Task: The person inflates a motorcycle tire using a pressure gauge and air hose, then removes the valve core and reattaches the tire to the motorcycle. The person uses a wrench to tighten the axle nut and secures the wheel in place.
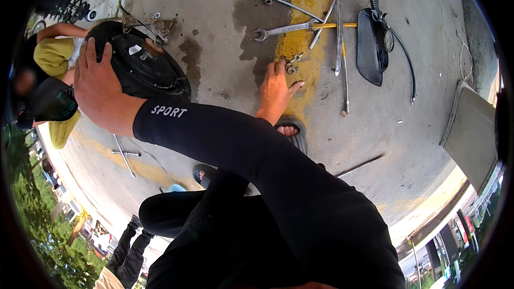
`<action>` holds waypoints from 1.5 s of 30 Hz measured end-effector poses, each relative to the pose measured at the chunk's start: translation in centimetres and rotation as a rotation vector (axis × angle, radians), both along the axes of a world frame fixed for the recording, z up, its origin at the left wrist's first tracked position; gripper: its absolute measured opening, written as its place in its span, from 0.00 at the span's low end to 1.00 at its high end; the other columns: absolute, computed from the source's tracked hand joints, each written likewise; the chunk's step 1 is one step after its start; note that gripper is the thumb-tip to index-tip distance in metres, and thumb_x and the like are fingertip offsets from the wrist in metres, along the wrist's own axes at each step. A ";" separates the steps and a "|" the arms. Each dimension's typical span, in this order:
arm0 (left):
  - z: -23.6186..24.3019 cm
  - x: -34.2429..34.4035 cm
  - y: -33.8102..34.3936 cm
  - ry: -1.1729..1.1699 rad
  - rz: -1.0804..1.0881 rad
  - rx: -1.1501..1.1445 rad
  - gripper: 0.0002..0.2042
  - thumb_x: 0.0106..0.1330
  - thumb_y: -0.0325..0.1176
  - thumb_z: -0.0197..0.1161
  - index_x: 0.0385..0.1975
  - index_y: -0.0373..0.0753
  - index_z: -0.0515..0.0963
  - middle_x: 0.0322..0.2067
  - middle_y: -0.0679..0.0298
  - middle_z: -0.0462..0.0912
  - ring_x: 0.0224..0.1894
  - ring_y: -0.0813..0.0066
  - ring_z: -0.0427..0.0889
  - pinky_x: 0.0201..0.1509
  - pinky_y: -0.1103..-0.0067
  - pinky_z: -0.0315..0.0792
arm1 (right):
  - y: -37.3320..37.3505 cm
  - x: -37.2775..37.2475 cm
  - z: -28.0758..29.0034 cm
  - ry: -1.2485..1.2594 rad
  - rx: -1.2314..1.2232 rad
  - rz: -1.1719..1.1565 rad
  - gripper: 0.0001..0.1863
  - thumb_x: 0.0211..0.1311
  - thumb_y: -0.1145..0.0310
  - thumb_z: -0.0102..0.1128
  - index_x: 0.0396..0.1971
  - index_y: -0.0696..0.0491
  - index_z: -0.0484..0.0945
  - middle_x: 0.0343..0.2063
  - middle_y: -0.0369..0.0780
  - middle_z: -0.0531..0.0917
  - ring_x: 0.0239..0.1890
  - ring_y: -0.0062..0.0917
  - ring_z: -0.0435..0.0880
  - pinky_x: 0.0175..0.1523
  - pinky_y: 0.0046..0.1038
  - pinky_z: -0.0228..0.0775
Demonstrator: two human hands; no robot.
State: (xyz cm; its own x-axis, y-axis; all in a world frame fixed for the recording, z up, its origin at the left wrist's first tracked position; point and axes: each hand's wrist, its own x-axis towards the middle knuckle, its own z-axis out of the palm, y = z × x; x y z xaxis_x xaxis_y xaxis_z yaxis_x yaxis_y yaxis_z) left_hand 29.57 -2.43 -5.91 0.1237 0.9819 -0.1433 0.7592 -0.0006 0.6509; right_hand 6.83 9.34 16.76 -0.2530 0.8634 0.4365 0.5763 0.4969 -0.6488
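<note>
My right arm, in a black sleeve, crosses over my left arm to the left side. My right hand [99, 85] lies with outstretched fingers on the edge of a large black rounded part [152, 75] with a raised rim; its exact kind is unclear. My left hand [276, 88] reaches down to the concrete, thumb held apart from the fingers. Beside its fingertips are small metal nuts [291, 68]; I see nothing held in it. Just beyond lies an open-ended wrench [284, 29], its end across a yellow-handled tool [337, 25] and other metal rods.
A long metal bar [339, 32] and a black wedge-shaped part [369, 48] with a cable lie to the right. A cross-shaped wrench [126, 155] is at the left. Another person in yellow trousers [53, 56] crouches beyond the black part, near a coil spring [61, 8].
</note>
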 end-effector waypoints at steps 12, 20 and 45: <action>-3.1 1.5 2.5 0.095 -0.111 0.095 0.15 0.56 0.29 0.70 0.38 0.36 0.71 0.41 0.52 0.73 0.46 0.49 0.81 0.46 0.62 0.79 | 0.9 -0.5 -1.0 0.060 -0.022 -0.013 0.29 0.66 0.64 0.53 0.62 0.68 0.74 0.66 0.62 0.68 0.70 0.59 0.62 0.66 0.66 0.58; -3.4 0.3 2.5 0.181 -0.266 0.119 0.18 0.53 0.29 0.71 0.40 0.35 0.72 0.41 0.53 0.74 0.45 0.52 0.83 0.45 0.64 0.81 | 0.5 -1.3 -0.5 0.062 0.008 -0.042 0.29 0.65 0.65 0.53 0.62 0.67 0.73 0.66 0.62 0.69 0.71 0.58 0.62 0.66 0.66 0.59; -2.9 -25.4 -11.8 -2.089 0.976 0.146 0.14 0.69 0.28 0.62 0.53 0.34 0.76 0.48 0.60 0.83 0.51 0.73 0.83 0.56 0.78 0.82 | 1.0 3.4 -1.8 -0.196 0.282 0.092 0.29 0.65 0.61 0.62 0.63 0.59 0.72 0.65 0.53 0.72 0.69 0.49 0.68 0.67 0.43 0.70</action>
State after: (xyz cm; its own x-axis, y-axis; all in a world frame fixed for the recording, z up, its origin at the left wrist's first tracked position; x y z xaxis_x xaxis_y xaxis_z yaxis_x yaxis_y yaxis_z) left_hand 4.19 -14.28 -8.78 -0.3933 0.8072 -0.4402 -0.9121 -0.2824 0.2972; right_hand 10.26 10.30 14.99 -0.4270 0.6856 0.5897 0.6205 0.6965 -0.3604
